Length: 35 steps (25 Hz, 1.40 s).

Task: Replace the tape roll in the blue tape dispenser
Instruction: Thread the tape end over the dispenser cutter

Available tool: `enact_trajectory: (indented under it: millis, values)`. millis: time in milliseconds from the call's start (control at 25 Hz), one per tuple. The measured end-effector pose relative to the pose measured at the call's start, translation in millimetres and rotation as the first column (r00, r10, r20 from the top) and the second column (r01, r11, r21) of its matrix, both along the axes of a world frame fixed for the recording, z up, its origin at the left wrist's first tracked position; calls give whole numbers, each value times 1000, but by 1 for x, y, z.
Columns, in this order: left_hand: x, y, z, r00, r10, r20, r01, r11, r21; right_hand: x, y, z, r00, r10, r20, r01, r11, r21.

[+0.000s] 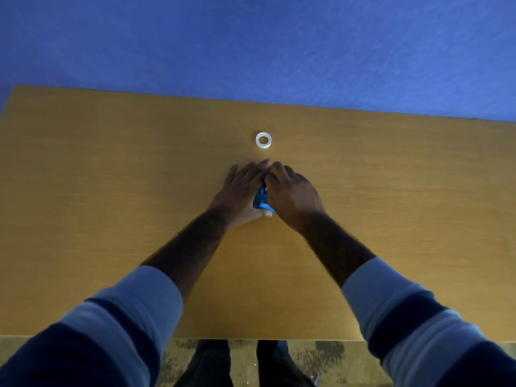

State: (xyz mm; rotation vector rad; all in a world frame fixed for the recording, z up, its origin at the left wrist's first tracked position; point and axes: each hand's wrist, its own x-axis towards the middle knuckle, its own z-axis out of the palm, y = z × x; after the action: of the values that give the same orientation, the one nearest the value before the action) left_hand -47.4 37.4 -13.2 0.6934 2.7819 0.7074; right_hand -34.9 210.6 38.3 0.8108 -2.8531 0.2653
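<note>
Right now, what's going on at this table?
A person is working on a blue tape dispenser on a wooden table. The left hand cups it from one side, thumb under its near end, while the right hand closes over it from the other, so most of it is hidden. A whitish tape roll lies flat on the table just beyond the hands, untouched. Whether a roll sits inside the dispenser cannot be seen.
</note>
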Motion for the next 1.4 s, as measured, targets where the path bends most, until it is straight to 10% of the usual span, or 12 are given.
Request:
enact_trajectory:
  millis: [240, 360, 400, 480, 760, 1400]
  values:
    - [0, 0, 2, 1000, -10, -18, 10, 1000, 9, 19, 4, 2, 963, -239, 127, 262, 939, -222]
    - [0, 0, 1, 1000, -6, -19, 6, 1000, 15, 19, 1, 10, 597, -409, 690, 801, 362, -478]
    - [0, 0, 1, 1000, -10, -21, 10, 1000, 10, 16, -1, 15, 411, -296, 862, 911, 107, -398]
    - [-1, -1, 0, 1000, -14, -22, 14, 1000, 11, 10, -5, 24, 145, -79, 986, 984, -91, -152]
    - [0, 0, 5, 1000, -11, -9, 11, 1000, 18, -3, -22, 32, -73, 60, 996, 997, -32, 75]
    - [-1, -1, 4, 999, 11, 43, -12, 1000, 23, -3, -30, 33, -68, 128, 989, 978, -187, 91]
